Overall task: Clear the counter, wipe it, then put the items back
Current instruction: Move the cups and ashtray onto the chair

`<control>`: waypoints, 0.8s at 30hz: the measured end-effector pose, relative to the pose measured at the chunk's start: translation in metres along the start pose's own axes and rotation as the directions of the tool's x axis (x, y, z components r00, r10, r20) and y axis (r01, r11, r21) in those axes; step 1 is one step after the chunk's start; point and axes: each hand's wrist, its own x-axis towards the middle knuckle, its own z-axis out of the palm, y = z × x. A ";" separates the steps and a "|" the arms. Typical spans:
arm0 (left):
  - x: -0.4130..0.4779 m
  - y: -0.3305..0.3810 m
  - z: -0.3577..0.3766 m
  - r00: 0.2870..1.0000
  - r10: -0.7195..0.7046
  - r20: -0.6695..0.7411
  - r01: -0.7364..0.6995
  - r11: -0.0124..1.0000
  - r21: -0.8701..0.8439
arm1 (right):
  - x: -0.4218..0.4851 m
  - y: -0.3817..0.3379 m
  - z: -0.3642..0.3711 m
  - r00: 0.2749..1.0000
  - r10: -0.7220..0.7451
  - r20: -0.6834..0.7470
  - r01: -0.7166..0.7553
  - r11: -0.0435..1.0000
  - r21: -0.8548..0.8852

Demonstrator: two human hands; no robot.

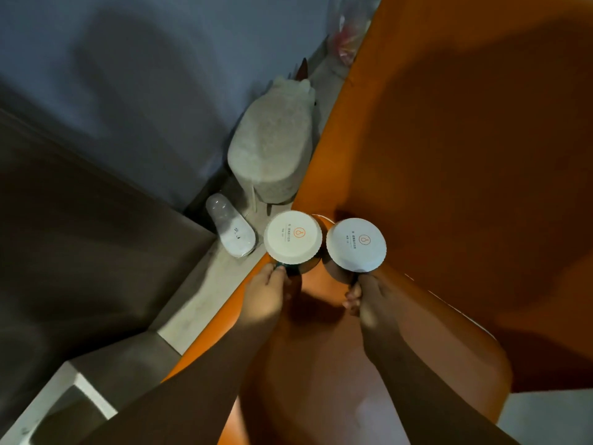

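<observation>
— Hands, both busy, close in front of the person. The left hand [269, 287] grips the dark lower part of the left cup [292, 236], and the right hand [365, 293] has its fingers curled round the base of the right cup [356, 245].

— Both cups have their lids on?

— Yes, white lids, each with a small orange mark. The cups are side by side and almost touching, over the left edge of the orange counter [465, 155]. I cannot tell if they stand on it or hang just above it, as the lids hide their bases.

— So how far along is the job?

— Hard to call. The counter past the cups shows nothing on it but shadow, and I see no cloth anywhere. My guess is that these two are either the last things to come off or the first to go back. I see no wet streaks that would show it has been wiped.

— And beyond them?

— Off the counter's edge, down in the gap by the wall, a clear plastic bottle [231, 227] lies just beside the left cup. Further along sits a grey fuzzy bundle [272, 146]. At the far end there is a crumpled plastic bag [346, 43], too blurred to say more about it.
</observation>
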 end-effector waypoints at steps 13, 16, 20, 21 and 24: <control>0.017 0.006 0.004 0.995 -0.066 0.079 0.070 0.996 -0.056 | 0.006 -0.001 0.008 1.000 0.003 -0.014 -0.002 0.997 0.083; 0.018 0.006 0.003 0.994 -0.045 0.099 0.042 0.999 0.033 | 0.006 0.002 0.009 1.000 0.000 -0.016 0.000 1.000 0.029; 0.016 0.010 -0.002 0.997 0.029 0.071 -0.046 0.968 0.246 | 0.007 0.003 0.010 0.999 0.020 -0.049 -0.022 0.998 -0.059; 0.014 0.013 -0.003 0.998 0.038 0.056 -0.052 0.963 0.264 | 0.007 0.002 0.010 0.998 0.014 -0.064 -0.020 0.995 -0.095; 0.008 0.024 -0.006 1.000 0.020 0.010 -0.023 0.939 0.344 | 0.007 0.002 0.009 0.992 -0.024 -0.128 -0.003 0.977 -0.212</control>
